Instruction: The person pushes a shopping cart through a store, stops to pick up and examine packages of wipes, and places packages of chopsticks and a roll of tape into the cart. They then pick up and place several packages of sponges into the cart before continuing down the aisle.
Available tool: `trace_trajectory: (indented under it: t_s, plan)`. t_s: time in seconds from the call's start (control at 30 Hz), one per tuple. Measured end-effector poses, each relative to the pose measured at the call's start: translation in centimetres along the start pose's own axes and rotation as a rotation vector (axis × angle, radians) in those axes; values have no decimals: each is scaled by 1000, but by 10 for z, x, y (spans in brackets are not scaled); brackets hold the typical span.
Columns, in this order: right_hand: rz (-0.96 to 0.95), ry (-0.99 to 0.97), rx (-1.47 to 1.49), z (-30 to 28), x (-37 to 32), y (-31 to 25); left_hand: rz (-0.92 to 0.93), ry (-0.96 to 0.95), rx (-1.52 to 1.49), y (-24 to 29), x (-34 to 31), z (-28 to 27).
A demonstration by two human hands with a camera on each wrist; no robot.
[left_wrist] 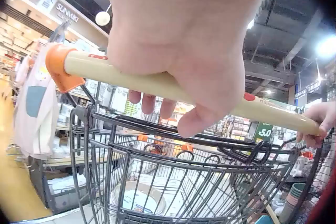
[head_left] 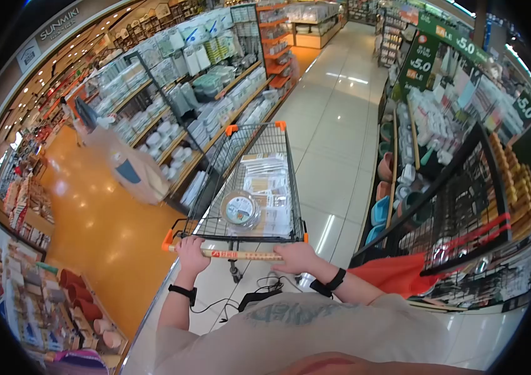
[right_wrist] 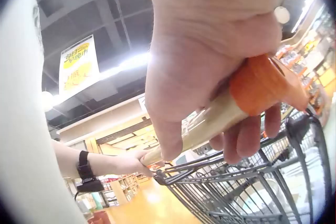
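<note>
Both hands are on the pale handle [head_left: 240,255] of a wire shopping cart [head_left: 215,181]. My left hand [head_left: 191,254] grips it near the left orange end cap [left_wrist: 62,67], with the fingers over the far side and the thumb below. At the other end my right hand [head_left: 296,258] curls round the bar beside an orange cap [right_wrist: 262,85], thumb and fingers on opposite sides. A round clear tub with a printed label [head_left: 239,209] lies in the cart near the handle. Flat packs in clear wrapping [head_left: 268,175] cover the cart floor around and beyond it.
Shelves of boxes and containers [head_left: 171,137] line the left, with an apron [head_left: 131,165] hanging at their near end. A black wire rack [head_left: 465,200] and a red cloth [head_left: 390,275] stand close on the right. A tiled aisle [head_left: 340,125] runs ahead. Dark cables [head_left: 265,287] trail below the handle.
</note>
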State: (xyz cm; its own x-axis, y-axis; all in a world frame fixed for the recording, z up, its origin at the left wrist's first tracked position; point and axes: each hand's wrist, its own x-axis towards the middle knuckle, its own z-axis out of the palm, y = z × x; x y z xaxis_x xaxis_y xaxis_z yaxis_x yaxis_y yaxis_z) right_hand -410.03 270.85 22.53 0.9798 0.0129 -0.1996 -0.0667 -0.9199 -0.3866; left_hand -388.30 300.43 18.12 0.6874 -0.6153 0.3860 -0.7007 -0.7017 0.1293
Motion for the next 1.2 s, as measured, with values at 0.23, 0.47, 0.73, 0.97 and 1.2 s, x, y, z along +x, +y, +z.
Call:
trace_trajectory:
  t_s: [0.23, 0.47, 0.73, 0.97, 1.2]
  plan:
    - [82, 40, -11, -46, 75, 37, 62, 4, -98, -16, 112, 33]
    - [167, 142, -15, -79, 152, 87, 163, -143, -157, -28, 225, 63]
    - [125, 417, 60, -107, 223, 152, 406, -354, -485, 62, 327, 103]
    - [-229, 643, 407, -126, 263, 241, 324, -290, -248, 152, 388, 156]
    - [267, 554, 564, -141, 234, 417, 12, -369, -135, 176, 474, 183]
